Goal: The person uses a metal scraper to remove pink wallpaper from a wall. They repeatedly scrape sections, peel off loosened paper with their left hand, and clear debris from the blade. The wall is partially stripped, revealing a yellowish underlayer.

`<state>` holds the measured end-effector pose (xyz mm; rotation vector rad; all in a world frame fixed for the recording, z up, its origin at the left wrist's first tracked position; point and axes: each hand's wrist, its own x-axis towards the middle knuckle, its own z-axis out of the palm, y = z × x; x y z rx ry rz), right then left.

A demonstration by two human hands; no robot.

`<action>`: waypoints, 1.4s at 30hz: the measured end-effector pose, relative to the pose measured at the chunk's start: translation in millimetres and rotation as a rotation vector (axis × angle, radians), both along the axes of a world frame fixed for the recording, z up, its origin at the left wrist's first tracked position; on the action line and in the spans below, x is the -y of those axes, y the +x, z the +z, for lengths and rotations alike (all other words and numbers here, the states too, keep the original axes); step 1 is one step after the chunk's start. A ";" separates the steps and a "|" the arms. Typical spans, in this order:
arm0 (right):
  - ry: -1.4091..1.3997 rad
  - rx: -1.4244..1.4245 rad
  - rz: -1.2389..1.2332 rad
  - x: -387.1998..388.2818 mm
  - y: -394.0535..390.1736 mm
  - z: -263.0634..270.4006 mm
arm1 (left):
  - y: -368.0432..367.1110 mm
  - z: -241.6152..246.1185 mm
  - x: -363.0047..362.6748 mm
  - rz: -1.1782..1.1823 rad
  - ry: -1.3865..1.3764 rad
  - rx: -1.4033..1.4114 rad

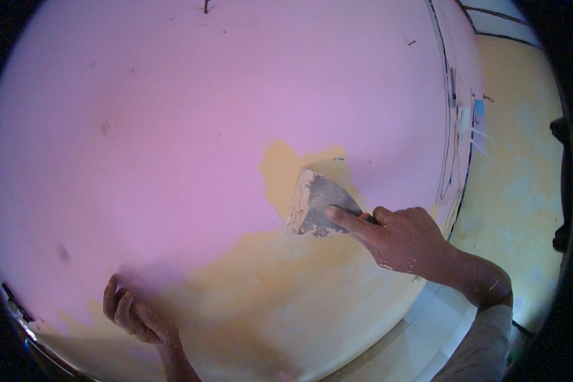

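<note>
My right hand (401,238) grips a broad metal putty knife (322,200), its index finger laid along the blade. The blade lies at the wall, over the border of the pink paint (186,133) and a yellowish exposed patch (279,167). Crusty pale residue covers the blade's left edge. Small pale flecks stick to my right hand and wrist. My left hand (136,313) is at the lower left, near the wall, fingers curled and apart, with no tool visible in it. Below the pink paint spreads a larger yellowish, blotchy area (248,286).
Nails (412,43) stick out of the wall. Cables (444,71) run down near the corner at right, beside a small white device (463,118). Beyond stands a yellowish wall (511,167). Light floor tiles (420,341) show at lower right. A dark edge curves along the lower left.
</note>
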<state>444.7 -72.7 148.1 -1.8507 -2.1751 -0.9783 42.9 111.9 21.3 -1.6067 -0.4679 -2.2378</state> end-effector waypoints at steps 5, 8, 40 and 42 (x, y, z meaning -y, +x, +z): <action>0.005 -0.077 -0.004 1.6 -4.6 -9.4 | -2.5 -0.4 0.1 0.132 0.121 -0.045; 0.002 -0.115 -0.038 2.3 -15.3 -12.2 | -3.4 1.2 1.4 0.133 0.063 -0.049; 0.036 -0.359 -0.076 0.8 -54.5 -54.0 | -37.1 -27.8 5.7 0.240 0.058 -0.152; 0.049 -0.397 -0.088 -4.5 -65.4 -48.8 | -37.7 -25.3 13.5 0.181 0.017 -0.185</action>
